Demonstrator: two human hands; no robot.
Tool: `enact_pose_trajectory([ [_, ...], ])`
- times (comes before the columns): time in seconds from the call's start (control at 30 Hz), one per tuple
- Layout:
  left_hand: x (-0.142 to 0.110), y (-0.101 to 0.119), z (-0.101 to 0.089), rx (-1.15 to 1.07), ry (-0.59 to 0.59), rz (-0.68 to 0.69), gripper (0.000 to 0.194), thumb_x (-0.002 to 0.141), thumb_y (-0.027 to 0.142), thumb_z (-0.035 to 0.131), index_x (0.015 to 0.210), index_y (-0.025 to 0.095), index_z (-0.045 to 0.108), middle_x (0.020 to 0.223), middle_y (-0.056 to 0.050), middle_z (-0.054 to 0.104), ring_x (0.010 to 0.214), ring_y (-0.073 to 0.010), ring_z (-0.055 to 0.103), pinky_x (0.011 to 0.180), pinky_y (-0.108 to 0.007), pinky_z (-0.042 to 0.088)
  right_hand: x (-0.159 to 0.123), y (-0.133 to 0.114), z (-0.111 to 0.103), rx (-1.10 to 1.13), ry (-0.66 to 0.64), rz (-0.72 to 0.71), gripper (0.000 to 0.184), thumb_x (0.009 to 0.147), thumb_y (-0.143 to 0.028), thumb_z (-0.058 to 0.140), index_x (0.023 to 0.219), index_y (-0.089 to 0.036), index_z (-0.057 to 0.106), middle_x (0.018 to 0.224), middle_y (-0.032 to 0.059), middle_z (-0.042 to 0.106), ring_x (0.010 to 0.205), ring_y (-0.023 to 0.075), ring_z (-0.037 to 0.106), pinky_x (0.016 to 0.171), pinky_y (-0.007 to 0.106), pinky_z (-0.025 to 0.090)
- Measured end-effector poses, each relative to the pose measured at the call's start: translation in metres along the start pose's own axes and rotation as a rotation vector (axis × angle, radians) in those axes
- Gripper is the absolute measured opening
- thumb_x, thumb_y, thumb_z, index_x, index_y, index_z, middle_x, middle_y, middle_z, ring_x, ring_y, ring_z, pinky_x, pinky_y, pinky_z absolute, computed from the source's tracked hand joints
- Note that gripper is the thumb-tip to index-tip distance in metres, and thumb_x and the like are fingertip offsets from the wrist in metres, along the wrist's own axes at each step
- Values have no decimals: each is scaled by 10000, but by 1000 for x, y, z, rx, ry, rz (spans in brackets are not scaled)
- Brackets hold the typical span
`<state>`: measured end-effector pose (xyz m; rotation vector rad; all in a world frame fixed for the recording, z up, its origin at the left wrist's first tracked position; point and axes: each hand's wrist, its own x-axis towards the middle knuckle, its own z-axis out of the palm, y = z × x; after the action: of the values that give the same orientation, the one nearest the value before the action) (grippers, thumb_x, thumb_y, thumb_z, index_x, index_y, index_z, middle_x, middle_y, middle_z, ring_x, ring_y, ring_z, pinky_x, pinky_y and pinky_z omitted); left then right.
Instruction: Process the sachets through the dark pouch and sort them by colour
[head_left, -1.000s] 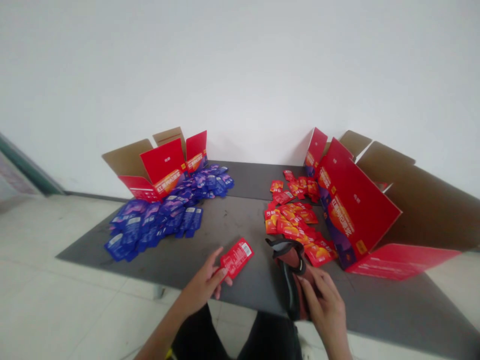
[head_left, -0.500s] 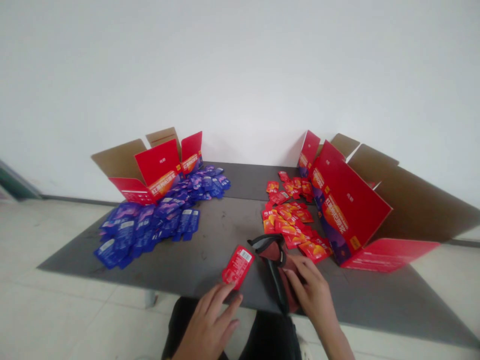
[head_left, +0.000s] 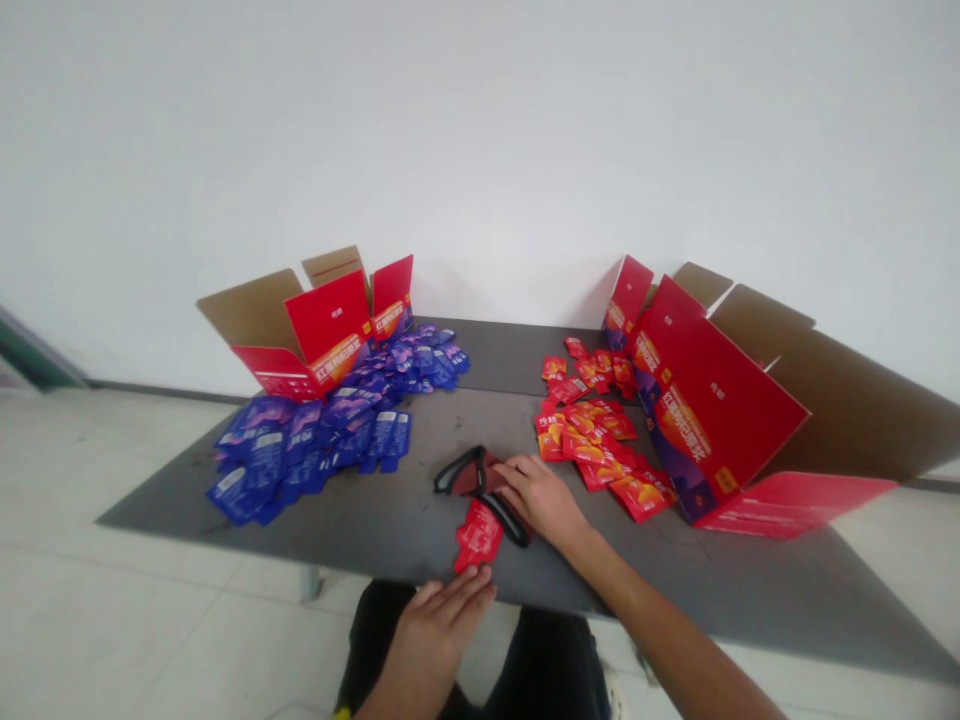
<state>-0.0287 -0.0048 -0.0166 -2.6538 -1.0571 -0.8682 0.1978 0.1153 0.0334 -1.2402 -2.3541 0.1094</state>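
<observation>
Workroom; open cartons point(head_left: 716, 390), piled sachets point(head_left: 300, 440)

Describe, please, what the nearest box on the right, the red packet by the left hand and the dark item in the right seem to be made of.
Nearest box: cardboard, brown inside, smooth printed red outside.
Red packet: probably plastic film or foil, thin and flat.
Dark item: perhaps leather or fabric, its brown part dull; blur leaves it open.

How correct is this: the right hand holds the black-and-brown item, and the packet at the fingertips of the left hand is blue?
Not quite: the packet at the fingertips of the left hand is red, as the head view shows. The right hand does hold the black-and-brown item.
</observation>
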Motion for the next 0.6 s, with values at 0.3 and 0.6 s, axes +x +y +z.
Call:
enact_pose_trajectory([
  [0.3,8,-8,-11,3,31,-73,338,1100,262,370,1157,223,701,1239,-15,746,1043,-191,719,932,-368,453,-15,-37,-3,58,-75,-111,325,985,-246,610,1310,-261,630,1180,59,678,1050,218,608,938,356,544],
  [0.6,9,-3,-6,-81,4,-149,350,1110,299,366,1111,225,708,1200,-8,762,1064,-178,729,848,-344,460,11,-7,3,-12,-71,-73,301,970,-279,646,1268,-240,666,1143,62,694,1032,218,616,925,343,553],
])
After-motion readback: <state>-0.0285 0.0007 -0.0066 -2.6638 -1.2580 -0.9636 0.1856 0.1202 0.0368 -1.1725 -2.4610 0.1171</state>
